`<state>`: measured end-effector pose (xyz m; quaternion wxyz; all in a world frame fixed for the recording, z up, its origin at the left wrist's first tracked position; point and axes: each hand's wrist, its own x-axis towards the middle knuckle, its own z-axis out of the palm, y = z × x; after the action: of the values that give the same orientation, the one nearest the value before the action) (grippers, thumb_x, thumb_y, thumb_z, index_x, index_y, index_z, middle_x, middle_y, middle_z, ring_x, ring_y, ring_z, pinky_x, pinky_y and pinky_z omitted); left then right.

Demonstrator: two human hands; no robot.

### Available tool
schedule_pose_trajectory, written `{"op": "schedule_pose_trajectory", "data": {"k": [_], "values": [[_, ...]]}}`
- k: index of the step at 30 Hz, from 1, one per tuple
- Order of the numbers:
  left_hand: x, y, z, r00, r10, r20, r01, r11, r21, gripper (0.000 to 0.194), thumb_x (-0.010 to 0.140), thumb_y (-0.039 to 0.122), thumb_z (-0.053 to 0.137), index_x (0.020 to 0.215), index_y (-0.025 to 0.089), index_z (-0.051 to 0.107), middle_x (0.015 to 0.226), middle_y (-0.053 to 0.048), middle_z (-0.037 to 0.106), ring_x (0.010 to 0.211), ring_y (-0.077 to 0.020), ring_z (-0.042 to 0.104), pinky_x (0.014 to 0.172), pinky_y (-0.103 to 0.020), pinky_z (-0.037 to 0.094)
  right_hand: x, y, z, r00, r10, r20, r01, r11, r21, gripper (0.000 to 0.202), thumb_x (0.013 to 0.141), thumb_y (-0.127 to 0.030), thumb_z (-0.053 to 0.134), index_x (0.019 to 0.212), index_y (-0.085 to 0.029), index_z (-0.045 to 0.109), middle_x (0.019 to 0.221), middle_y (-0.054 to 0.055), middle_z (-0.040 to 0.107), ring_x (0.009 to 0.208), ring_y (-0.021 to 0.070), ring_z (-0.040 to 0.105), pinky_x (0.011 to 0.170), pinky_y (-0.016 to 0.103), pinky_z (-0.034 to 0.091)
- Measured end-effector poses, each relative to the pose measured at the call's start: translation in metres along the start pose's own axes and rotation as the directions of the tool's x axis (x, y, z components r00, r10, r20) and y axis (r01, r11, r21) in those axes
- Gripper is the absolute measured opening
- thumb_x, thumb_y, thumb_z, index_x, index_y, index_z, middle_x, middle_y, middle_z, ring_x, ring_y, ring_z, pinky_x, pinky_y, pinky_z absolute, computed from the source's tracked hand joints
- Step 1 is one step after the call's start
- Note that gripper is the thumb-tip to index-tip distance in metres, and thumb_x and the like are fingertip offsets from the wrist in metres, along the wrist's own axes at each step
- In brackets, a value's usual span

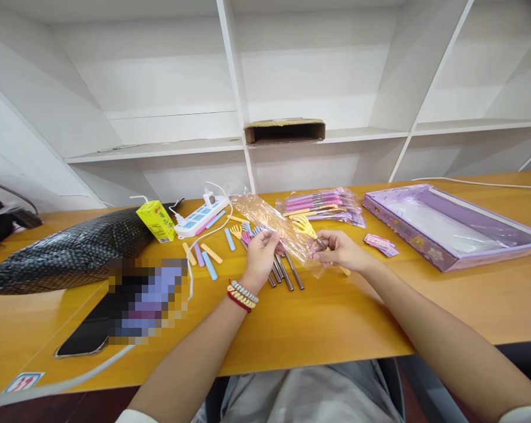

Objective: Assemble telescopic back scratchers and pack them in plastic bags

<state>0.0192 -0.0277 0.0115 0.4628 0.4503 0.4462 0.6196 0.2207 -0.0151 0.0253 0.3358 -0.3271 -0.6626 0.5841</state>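
Observation:
My left hand [262, 254] pinches the edge of a clear plastic bag [269, 220], which slants across the middle of the table. In my right hand [336, 249] is a back scratcher [305, 225] with a yellow claw head and a metal shaft; its head lies against the bag, and I cannot tell whether it is inside. Under and beside my left hand lie several loose scratcher rods with metal shafts [294, 273] and yellow, pink and blue claw heads [237, 231]. Loose coloured handles [209, 264] are scattered to the left.
Bagged back scratchers [316, 202] lie behind my hands. At right are small pink cards [381, 244] and an open purple box [442, 258]. Leftward stand a power strip [201, 217], a yellow carton [156, 221], a black bubble-wrap parcel [71, 249] and a phone [89, 329].

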Motion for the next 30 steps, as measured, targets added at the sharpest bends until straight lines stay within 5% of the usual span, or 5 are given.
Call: {"op": "schedule_pose_trajectory", "data": {"k": [10, 14, 18, 22, 30], "values": [[0.003, 0.003, -0.004, 0.989, -0.131, -0.066, 0.140, 0.977, 0.160, 0.039, 0.071, 0.053, 0.057, 0.065, 0.016, 0.050, 0.059, -0.003, 0.060, 0.045, -0.0105, 0.054, 0.040, -0.020, 0.033, 0.006, 0.001, 0.002, 0.979, 0.007, -0.204, -0.002, 1.000, 0.024, 0.028, 0.061, -0.027, 0.069, 0.082, -0.014, 0.055, 0.055, -0.004, 0.054, 0.040, 0.0067, 0.048, 0.033, 0.017, 0.024], [-0.003, 0.006, -0.007, 0.983, 0.160, -0.092, -0.081, 0.822, 0.563, 0.049, 0.072, 0.057, 0.053, 0.047, 0.019, 0.036, 0.040, 0.004, 0.040, 0.039, -0.0080, 0.040, 0.042, -0.023, 0.029, 0.007, 0.003, 0.005, 0.971, 0.005, -0.241, 0.007, 0.999, 0.047, 0.024, 0.062, -0.026, 0.067, 0.080, -0.015, 0.055, 0.053, -0.005, 0.052, 0.039, 0.0059, 0.046, 0.034, 0.017, 0.024], [-0.012, 0.006, -0.006, 0.811, 0.570, 0.131, -0.437, 0.442, 0.783, 0.041, 0.077, 0.044, 0.055, 0.049, 0.019, 0.036, 0.045, 0.005, 0.036, 0.046, -0.0086, 0.037, 0.051, -0.024, 0.033, 0.007, 0.004, 0.008, 0.969, -0.013, -0.248, 0.025, 0.999, 0.046, 0.023, 0.063, -0.026, 0.067, 0.079, -0.015, 0.055, 0.055, -0.006, 0.052, 0.039, 0.0053, 0.045, 0.034, 0.018, 0.025], [-0.020, 0.006, 0.000, 0.669, 0.654, 0.353, -0.621, 0.232, 0.748, 0.023, 0.075, 0.039, 0.057, 0.079, 0.017, 0.056, 0.076, -0.005, 0.057, 0.076, -0.0171, 0.054, 0.073, -0.030, 0.041, 0.007, 0.006, 0.010, 0.982, -0.014, -0.189, 0.023, 0.999, 0.043, 0.027, 0.064, -0.029, 0.068, 0.083, -0.016, 0.055, 0.058, -0.005, 0.053, 0.040, 0.0060, 0.047, 0.035, 0.018, 0.025], [-0.021, 0.013, -0.001, 0.668, 0.361, 0.651, -0.732, 0.164, 0.661, 0.077, 0.062, 0.057, 0.064, 0.124, 0.016, 0.043, 0.123, -0.013, 0.051, 0.116, -0.0293, 0.043, 0.099, -0.044, 0.026, 0.007, 0.010, 0.012, 0.991, -0.013, -0.131, 0.015, 1.000, 0.017, 0.030, 0.065, -0.032, 0.068, 0.086, -0.015, 0.055, 0.061, -0.004, 0.054, 0.041, 0.0051, 0.045, 0.038, 0.019, 0.029]]}}
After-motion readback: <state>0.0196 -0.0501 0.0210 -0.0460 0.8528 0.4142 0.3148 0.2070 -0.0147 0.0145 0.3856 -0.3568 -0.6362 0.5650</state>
